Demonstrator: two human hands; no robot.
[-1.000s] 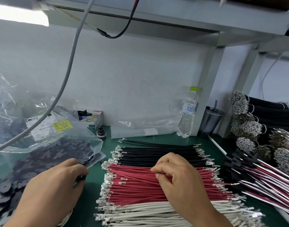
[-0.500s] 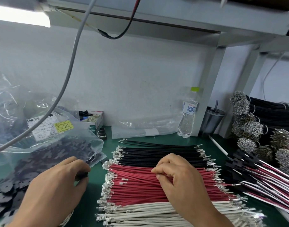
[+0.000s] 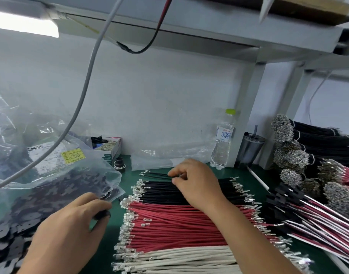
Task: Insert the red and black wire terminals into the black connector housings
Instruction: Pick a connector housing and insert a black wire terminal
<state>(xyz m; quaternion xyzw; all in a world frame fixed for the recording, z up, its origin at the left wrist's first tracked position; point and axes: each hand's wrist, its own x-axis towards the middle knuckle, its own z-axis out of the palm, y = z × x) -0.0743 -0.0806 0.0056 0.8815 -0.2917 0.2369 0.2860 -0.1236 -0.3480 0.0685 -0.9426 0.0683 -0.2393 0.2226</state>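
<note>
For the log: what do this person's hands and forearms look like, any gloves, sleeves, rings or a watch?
Both are bare. The left hand and right hand wear no gloves, and no rings show on the fingers in view. The right forearm is uncovered to the frame's edge: no sleeve, watch or band. The left wrist is cut off by the frame.

The left hand [image 3: 70,230] sits low and near, back up, fingers curled round something small and dark. The right hand [image 3: 197,180] reaches farther forward, fingertips pinched together.
</note>
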